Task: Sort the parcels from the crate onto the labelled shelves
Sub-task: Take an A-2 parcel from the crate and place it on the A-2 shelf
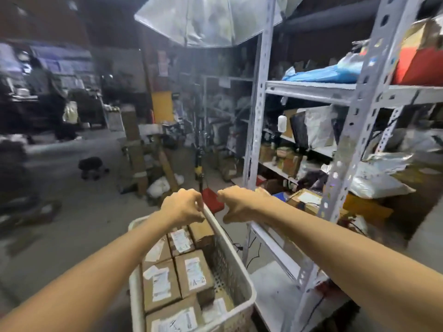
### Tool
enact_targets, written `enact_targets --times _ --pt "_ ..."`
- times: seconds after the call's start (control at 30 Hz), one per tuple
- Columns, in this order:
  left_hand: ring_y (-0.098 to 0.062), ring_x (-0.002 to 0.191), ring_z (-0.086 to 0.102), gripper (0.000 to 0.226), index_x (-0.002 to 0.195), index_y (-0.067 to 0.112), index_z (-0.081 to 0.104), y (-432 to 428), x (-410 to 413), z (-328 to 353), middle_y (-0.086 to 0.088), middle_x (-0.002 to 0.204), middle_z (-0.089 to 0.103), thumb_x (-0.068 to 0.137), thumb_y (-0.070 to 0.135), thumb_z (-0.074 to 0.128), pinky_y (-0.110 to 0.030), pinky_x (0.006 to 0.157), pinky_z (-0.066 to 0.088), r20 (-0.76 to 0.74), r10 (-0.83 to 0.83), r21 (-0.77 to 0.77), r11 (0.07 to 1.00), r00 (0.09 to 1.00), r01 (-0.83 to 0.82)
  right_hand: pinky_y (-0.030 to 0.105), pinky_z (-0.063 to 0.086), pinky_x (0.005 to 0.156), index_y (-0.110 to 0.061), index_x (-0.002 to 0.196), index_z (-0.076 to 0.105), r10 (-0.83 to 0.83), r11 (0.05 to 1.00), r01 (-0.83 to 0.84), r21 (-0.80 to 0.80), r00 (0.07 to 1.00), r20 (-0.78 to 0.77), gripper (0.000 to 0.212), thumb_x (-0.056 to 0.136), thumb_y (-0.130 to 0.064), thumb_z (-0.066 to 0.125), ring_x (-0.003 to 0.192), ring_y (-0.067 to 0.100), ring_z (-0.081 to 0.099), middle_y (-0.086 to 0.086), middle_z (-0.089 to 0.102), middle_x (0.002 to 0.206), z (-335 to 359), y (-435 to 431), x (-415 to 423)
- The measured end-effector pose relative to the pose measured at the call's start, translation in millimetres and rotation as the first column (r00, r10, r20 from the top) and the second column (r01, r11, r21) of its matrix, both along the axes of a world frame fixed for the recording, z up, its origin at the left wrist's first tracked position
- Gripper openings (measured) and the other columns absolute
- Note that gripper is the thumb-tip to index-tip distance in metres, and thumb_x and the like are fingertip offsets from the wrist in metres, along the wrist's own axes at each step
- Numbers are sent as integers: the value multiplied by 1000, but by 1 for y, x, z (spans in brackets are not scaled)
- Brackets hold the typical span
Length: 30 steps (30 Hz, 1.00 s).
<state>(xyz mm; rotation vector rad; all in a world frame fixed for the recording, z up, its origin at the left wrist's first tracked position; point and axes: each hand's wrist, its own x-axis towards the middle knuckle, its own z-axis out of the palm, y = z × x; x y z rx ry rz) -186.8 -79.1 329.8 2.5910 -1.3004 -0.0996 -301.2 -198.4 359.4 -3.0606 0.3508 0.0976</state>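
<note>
**Crate at the rack, nothing shelved yet**

The white perforated crate (239, 264) sits at 6 o'clock, packed with cardboard parcels (160, 281) lying label-up; the one nearest its right wall reads "A-2" (195, 274). The left hand (184, 207), just below centre, has its fingers curled over the crate's far rim and grips it. The right hand (239, 202) is just beside that rim at its far corner with its fingers curled and thumb pointing down; whether it holds anything, I cannot tell. The grey slotted shelving unit (256, 140) fills 3 o'clock, its higher levels crowded with bags and boxes; its bare white lower shelf (282, 279) runs alongside the crate at 5 o'clock.

The step in hand looks like settling the crate next to the rack before any picking. To do it well, pull by the rim with both hands rather than one, so that the loaded crate does not twist; keep it parallel to the rack and just clear of the post, and mind the red object (212, 200) on the floor past the far rim. Then read each code before lifting; no shelf labels are legible from here, so find them first; take the top parcels one at a time.
</note>
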Motion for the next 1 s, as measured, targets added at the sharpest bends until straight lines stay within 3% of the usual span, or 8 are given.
enact_targets --times 0.13,0.23,0.33,0.43,0.53,0.7,0.9,1.0 --pt "-18 91 64 30 99 25 67 6 33 -22 2 101 70 72 37 74 -33 76 53 -57 70 15 997 996 -70 28 41 56 -12 100 51 54 998 -52 45 997 -55 34 77 -22 74 81 22 54 9 59 99 -27 -5 42" --pt "-17 87 65 29 96 23 66 7 54 -38 2 96 71 73 39 74 -31 72 51 -109 128 31 992 986 -125 32 50 65 -9 109 55 107 993 -101 58 987 -116 40 75 -20 74 87 25 59 10 61 102 -45 -14 66" --pt "-14 80 63 26 95 23 67 3 72 -56 2 94 71 72 33 74 -25 62 46 -145 187 48 982 972 -182 23 40 57 -11 118 56 160 984 -149 96 980 -120 47 74 -15 73 85 22 55 5 60 103 -59 -27 92" --pt "-13 78 61 27 96 20 70 -1 86 -74 2 94 71 71 29 74 -21 58 43 -161 231 63 973 960 -224 25 40 65 -9 123 55 199 978 -187 93 972 -129 51 77 -17 73 94 23 57 7 61 111 -74 -40 118" --pt "-16 87 62 31 99 20 70 -5 98 -90 2 99 70 71 32 74 -26 67 49 -165 291 141 953 942 -269 33 52 72 -7 116 56 224 974 -210 88 955 -197 43 77 -19 70 95 26 60 10 62 110 -95 -52 143" --pt "-19 96 63 33 103 23 68 -13 110 -126 1 105 69 72 32 73 -29 76 48 -211 382 177 920 900 -349 42 54 81 -5 102 60 310 951 -292 106 911 -272 30 76 -19 67 94 29 61 11 62 101 -142 -63 175" --pt "-18 99 61 32 105 23 66 -4 112 -179 0 109 67 75 33 74 -33 82 52 -287 446 289 884 848 -367 34 54 73 -4 109 56 333 942 -289 170 861 -384 33 81 -17 67 88 24 59 12 63 105 -205 -69 184" --pt "-20 102 60 35 108 23 64 0 117 -203 -1 112 64 76 32 74 -37 87 52 -324 460 331 874 827 -356 38 54 83 -5 119 54 303 950 -244 196 873 -382 41 81 -16 66 99 27 60 13 61 115 -230 -77 185"
